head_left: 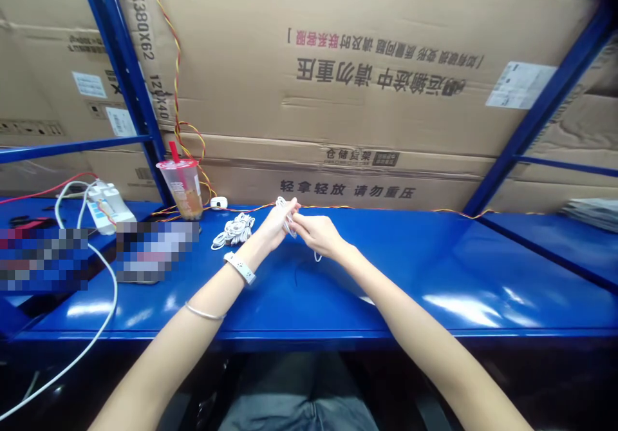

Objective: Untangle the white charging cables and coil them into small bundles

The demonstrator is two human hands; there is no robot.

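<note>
Both hands meet above the blue shelf top [396, 276], near its middle. My left hand [277, 227] is closed around a small coil of white cable [288, 223]. Touching the same coil from the right, my right hand [318, 232] has its fingers pinched together on it. A loop of the cable hangs below my right hand. On the shelf just left of my hands lies a pile of bundled white cables [235, 230]. A thin dark strand [296, 275] rests on the surface below my hands.
A lidded drink cup with a red straw [182, 189] stands at the back left, beside a small white case [219, 203]. Further left are a white power strip [109, 205], a blurred flat object [154, 254] and a long white cable [114, 289]. Cardboard [376, 115] stands behind.
</note>
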